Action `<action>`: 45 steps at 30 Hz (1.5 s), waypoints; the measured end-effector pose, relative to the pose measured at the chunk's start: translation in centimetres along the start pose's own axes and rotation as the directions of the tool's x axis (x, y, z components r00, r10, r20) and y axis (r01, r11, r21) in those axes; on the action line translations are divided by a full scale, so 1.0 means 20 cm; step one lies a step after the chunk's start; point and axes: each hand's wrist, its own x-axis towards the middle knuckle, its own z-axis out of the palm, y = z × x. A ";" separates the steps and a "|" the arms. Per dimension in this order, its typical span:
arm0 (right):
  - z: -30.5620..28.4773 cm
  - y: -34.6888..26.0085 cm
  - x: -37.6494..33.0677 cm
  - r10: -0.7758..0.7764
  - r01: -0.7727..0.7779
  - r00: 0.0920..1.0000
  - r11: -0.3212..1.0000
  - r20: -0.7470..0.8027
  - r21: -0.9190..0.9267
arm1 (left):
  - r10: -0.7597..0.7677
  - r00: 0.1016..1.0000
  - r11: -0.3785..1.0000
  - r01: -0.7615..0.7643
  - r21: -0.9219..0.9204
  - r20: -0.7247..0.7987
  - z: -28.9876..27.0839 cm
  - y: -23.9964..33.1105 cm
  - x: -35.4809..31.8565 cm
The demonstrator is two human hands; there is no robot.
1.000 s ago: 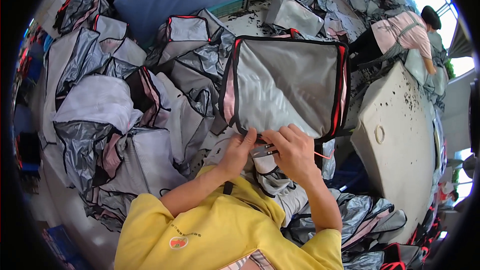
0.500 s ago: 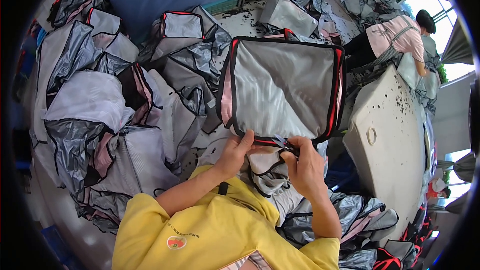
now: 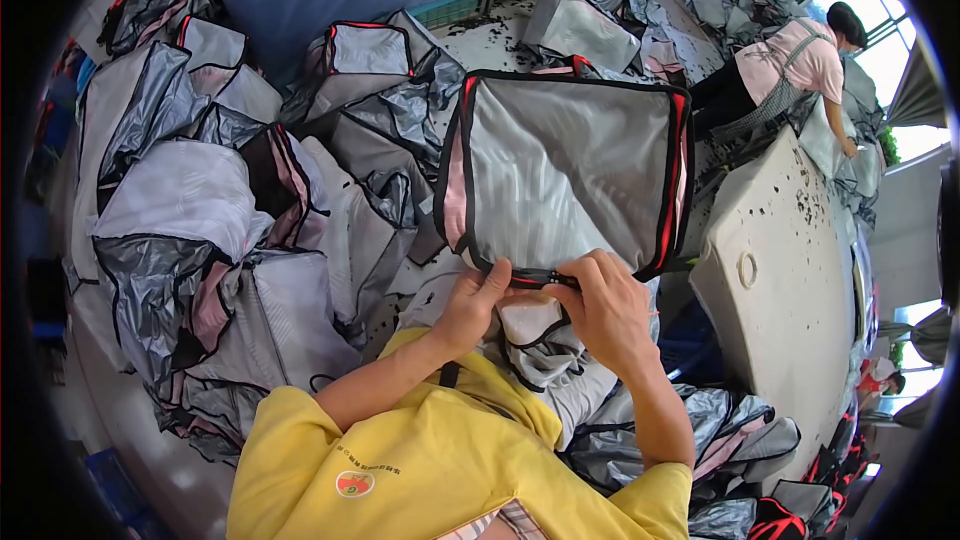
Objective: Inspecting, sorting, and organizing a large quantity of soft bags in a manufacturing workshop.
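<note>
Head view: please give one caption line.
Both hands, left hand and right hand, pinch a grey bag by its edge.

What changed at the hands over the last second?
Both hands shifted along the near zipper edge of the grey bag: the left hand now pinches it left of centre, and the right hand closed in beside it. The bag stays held up flat. The heap of grey bags is unchanged.

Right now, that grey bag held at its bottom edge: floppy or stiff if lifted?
Probably semi-floppy: the grey bag keeps a boxy face, yet others in the pile of bags lie crumpled. Likely light, since the left hand and right hand hold it by fingertips. The shiny fabric may be slippery.
</note>
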 end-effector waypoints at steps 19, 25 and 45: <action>0.02 0.28 -0.21 0.594 -0.319 0.706 0.753 -0.385 0.575 | -0.033 0.999 0.999 0.034 0.011 -0.039 -0.08 -0.09 0.03; 0.16 0.49 -0.32 0.853 -0.506 0.487 0.451 -0.188 0.735 | 0.026 0.999 0.999 -0.027 0.040 0.031 -0.18 -0.08 -0.05; 0.40 0.26 -0.39 0.837 0.073 0.537 -0.168 0.103 0.983 | 0.147 0.677 -0.162 -0.703 0.693 0.721 0.46 0.14 0.29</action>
